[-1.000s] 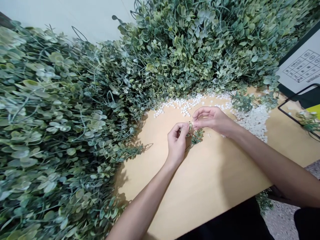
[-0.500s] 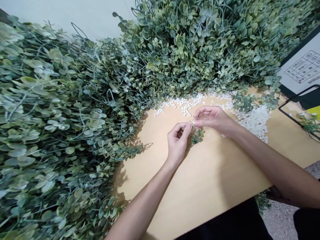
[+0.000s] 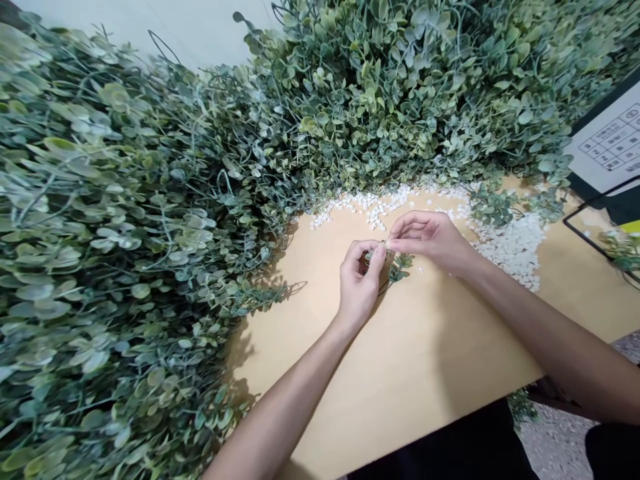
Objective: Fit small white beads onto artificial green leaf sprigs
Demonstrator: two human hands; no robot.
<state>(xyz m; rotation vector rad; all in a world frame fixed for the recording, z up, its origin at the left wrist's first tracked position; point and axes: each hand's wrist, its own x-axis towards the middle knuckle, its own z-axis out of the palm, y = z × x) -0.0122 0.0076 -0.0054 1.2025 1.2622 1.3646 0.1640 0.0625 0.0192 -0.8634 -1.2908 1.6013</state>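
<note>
My left hand (image 3: 361, 275) is closed around a small green leafy sprig (image 3: 400, 267), whose leaves hang out to the right of the thumb. Thumb and fingertips of my right hand (image 3: 431, 239) meet the left fingertips at the sprig's upper end, pinching something too small to make out. Both hands are just above the wooden tabletop (image 3: 385, 373). Small white pieces (image 3: 515, 247) lie in a pile beyond my right wrist, and more are scattered behind the hands.
Dense green artificial foliage (image 3: 125, 253) is heaped along the left and back of the table. At the right are a printed sheet (image 3: 607, 143), a black wire frame (image 3: 585, 237) and another sprig (image 3: 620, 250). The table's front edge runs near my dark clothing.
The view has shifted slightly. My fingertips remain together at the sprig, with the left hand turned a little and the right-hand fingers nearly unchanged.
</note>
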